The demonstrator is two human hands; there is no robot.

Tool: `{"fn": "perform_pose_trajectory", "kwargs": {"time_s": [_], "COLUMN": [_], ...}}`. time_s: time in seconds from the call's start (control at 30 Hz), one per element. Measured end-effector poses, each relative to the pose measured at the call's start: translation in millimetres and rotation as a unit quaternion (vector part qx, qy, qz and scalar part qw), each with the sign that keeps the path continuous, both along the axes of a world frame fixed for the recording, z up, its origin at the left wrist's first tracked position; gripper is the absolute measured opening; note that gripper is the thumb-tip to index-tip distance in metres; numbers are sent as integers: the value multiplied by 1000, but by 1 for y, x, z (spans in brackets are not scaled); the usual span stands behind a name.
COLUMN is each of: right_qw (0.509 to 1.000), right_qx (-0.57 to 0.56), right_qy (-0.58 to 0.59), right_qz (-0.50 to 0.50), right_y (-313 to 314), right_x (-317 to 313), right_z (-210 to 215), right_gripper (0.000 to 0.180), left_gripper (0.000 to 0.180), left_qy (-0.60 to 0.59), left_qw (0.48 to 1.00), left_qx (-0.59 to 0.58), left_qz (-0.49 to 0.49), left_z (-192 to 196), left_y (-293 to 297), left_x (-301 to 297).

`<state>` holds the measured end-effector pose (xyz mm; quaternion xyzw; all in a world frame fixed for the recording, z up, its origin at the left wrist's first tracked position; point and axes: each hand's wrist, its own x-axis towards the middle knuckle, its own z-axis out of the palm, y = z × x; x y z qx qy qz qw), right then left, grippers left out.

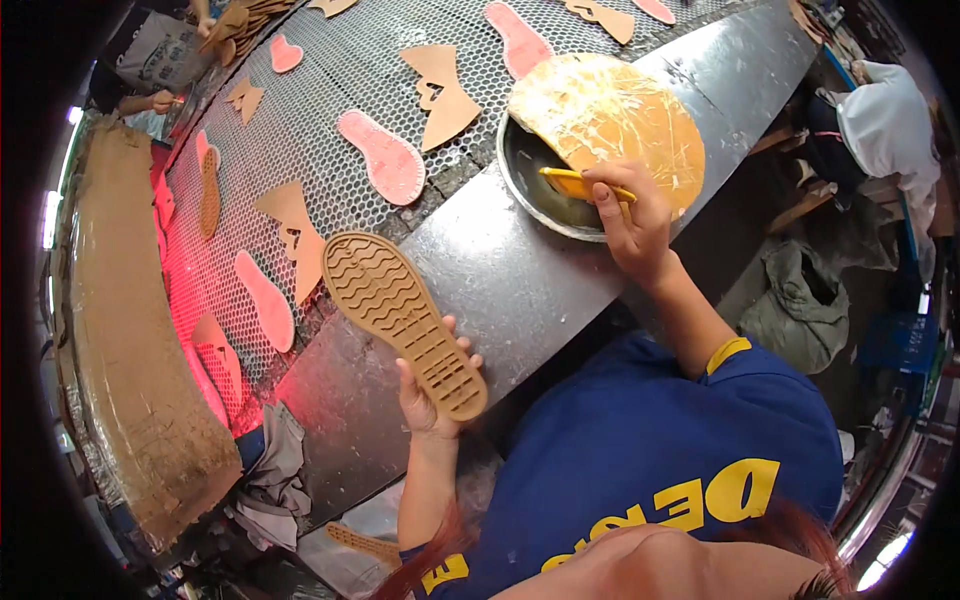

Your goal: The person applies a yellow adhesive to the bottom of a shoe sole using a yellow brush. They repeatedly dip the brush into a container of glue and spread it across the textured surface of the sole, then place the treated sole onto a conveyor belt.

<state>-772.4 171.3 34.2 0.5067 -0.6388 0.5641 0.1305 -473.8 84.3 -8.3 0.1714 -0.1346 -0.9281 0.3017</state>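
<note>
My left hand (425, 405) holds a tan shoe sole (400, 320) by its narrow heel end, its wavy tread facing up. The sole is tilted over the near edge of the metal ledge (480, 245). My right hand (640, 225) is closed round a yellow-handled brush (570, 184), held over a round metal bowl (507, 175). The bowl's inside looks dark, and I cannot make out the brush's tip against it. A round yellowish board (650, 110), crusted with pale dried streaks, covers the bowl's far right part.
Beyond the ledge, a mesh conveyor (345, 75) carries pink insoles (383, 160), tan cut pieces (445, 100) and another sole (209, 195). A red-lit opening sits beside a cardboard-covered panel (140, 330). A co-worker's hand (163, 101) shows far left; a person in white (888, 120) is at right.
</note>
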Motion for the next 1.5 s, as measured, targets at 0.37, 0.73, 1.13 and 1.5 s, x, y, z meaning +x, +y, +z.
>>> {"fn": "perform_pose_trajectory", "kwargs": {"time_s": [0.37, 0.73, 1.13, 1.5], "right_qw": [998, 995, 960, 976], "right_qx": [46, 39, -103, -97], "right_qy": [34, -83, -90, 26], "right_qz": [21, 48, 243, 196], "right_y": [4, 7, -30, -51], "right_x": [-1, 6, 54, 72], "right_z": [0, 3, 18, 20], "right_gripper": [9, 7, 30, 33], "left_gripper": [72, 65, 63, 66], "left_qy": [23, 5, 34, 5], "left_qw": [998, 994, 996, 993], "left_qx": [10, -61, -18, 2], "left_qz": [-54, -91, -76, -116], "left_z": [-5, 2, 7, 15], "left_y": [8, 11, 8, 17], "left_x": [-2, 3, -1, -2]}}
